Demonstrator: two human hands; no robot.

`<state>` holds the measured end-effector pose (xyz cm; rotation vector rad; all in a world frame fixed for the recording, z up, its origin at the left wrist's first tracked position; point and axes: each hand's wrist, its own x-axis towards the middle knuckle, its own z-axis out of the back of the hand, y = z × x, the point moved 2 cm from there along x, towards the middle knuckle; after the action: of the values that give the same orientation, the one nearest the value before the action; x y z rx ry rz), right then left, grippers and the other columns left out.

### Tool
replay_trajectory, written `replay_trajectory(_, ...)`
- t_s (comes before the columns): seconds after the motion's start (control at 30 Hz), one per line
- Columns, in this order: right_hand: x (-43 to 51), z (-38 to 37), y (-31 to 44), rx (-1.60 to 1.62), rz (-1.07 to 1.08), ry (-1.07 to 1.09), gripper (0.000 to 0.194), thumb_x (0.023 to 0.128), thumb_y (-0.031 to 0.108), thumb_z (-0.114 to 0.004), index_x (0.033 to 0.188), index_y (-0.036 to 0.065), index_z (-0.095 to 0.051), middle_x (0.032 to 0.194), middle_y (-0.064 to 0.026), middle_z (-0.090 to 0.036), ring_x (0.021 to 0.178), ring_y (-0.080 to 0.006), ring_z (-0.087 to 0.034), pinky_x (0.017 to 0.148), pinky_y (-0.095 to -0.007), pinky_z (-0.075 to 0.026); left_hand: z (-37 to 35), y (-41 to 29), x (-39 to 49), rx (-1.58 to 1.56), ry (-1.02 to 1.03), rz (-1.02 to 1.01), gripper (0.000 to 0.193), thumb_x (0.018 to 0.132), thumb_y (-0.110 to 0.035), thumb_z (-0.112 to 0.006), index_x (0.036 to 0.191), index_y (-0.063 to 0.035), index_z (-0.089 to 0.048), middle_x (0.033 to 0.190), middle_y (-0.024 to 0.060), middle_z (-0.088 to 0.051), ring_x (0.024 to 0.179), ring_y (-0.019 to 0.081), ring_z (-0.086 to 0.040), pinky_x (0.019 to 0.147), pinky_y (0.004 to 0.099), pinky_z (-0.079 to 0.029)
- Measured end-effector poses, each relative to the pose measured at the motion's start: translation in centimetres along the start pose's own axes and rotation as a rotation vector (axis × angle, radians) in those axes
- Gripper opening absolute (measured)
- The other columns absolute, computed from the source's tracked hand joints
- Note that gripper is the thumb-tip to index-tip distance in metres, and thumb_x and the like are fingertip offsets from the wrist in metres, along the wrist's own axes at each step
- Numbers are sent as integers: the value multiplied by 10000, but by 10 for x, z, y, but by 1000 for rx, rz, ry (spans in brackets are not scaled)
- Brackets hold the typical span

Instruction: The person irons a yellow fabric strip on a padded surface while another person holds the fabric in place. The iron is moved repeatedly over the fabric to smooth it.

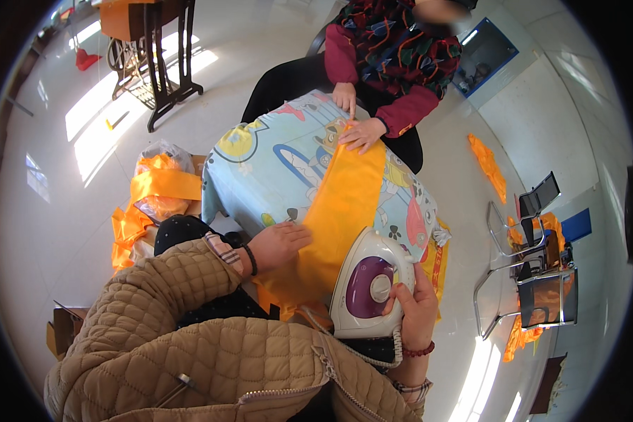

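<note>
My right hand (414, 303) grips the handle of a white and purple steam iron (372, 287) at the near right end of the table. The iron is tilted, its soleplate hidden. A strip of glossy orange-yellow fabric (348, 184) runs lengthwise over a table covered with a light blue cartoon-print cloth (253, 179). My left hand (279, 245) lies flat with its fingertips at the fabric's left edge, near the front. At the far end, another person's two hands (363, 134) touch the strip. The iron's braided cord (369, 361) loops below it, over my lap.
A person (390, 68) sits across the table. Orange fabric in clear plastic (163, 184) lies at the left. A treadle sewing machine stand (158, 63) is at the upper left. Metal-framed chairs (548, 295) with orange fabric stand at the right. An open cardboard box (63, 327) is at the lower left.
</note>
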<state>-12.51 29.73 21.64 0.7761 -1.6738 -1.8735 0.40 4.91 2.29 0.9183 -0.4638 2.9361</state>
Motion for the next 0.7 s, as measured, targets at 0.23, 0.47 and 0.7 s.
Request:
replay_trajectory(0.23, -1, -1, 2, -9, -3, 4, 548, 948, -41, -550, 1481, -33, -419, 873, -49, -622, 608, -98, -578, 576, -232, -506, 1, 0, 1, 11, 1, -2, 408, 825, -105, -600, 1228, -39, -618, 1292, 118, -633, 1239, 270, -577, 1069, 405, -432)
replay_trajectory(0.47, -1, -1, 1, -3, -3, -2, 541, 951, -40, -549, 1479, -22, -431, 877, -46, -622, 605, -94, -575, 574, -230, -504, 3, -1, 1, -24, 70, 39, 442, 855, -76, -547, 1292, -50, -602, 1378, 113, -601, 1296, 257, -552, 1108, 411, -412)
replay_trajectory(0.7, -2, -2, 1, 25, -6, 0, 535, 953, -37, -548, 1477, -23, -438, 885, -44, -628, 608, -85, -571, 576, -217, -496, 3, -2, 1, -16, 74, 44, 449, 852, -86, -556, 1297, -58, -603, 1382, 110, -601, 1296, 252, -553, 1111, 408, -410)
